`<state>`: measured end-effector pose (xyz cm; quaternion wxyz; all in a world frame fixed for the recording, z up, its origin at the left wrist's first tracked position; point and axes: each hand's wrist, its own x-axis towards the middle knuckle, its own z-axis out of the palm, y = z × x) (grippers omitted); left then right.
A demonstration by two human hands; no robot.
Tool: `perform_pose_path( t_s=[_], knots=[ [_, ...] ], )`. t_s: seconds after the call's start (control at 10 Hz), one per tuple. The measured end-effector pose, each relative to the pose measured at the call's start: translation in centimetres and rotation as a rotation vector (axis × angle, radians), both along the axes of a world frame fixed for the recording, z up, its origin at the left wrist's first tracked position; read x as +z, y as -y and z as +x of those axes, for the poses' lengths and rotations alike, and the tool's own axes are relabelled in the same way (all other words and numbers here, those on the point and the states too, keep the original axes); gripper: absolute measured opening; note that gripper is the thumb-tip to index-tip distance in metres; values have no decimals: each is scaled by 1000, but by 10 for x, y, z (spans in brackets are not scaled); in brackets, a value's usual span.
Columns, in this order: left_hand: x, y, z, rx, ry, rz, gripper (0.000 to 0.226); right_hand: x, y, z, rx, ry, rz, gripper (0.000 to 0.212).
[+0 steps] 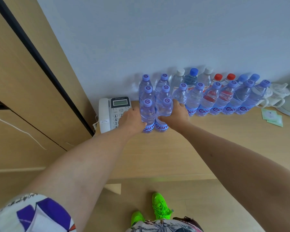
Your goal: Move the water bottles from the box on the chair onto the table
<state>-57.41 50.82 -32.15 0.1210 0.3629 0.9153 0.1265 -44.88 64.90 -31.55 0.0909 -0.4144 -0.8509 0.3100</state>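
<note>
Two clear water bottles with purple caps stand upright side by side at the front of a cluster on the wooden table (208,139). My left hand (132,122) wraps the left bottle (147,113) from its left side. My right hand (176,114) grips the right bottle (163,111) from its right side. Both bottle bases rest on the tabletop. Behind and to the right, several more bottles (224,97) line the wall, with purple, white, blue and red caps. The box and the chair are out of view.
A white desk telephone (110,113) sits just left of my left hand, its cord trailing off the table's left end. Small green paper packets (273,117) and a white kettle (274,96) lie at the far right. Wooden cabinet panels stand to the left.
</note>
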Motion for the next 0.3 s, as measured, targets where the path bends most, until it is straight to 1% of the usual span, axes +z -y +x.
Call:
perform_pose_path(
  t_s=[0.1,0.2,0.3],
  knots=[
    [9,7,-1,-9,-3,18,64,7,5,6,-5,-8,50,94],
    [26,13,2,-19,10,52,68,21,14,18,0,-4,73,93],
    [45,16,11,-17,-21,78,66,35,21,32,15,4,108,91]
  ],
)
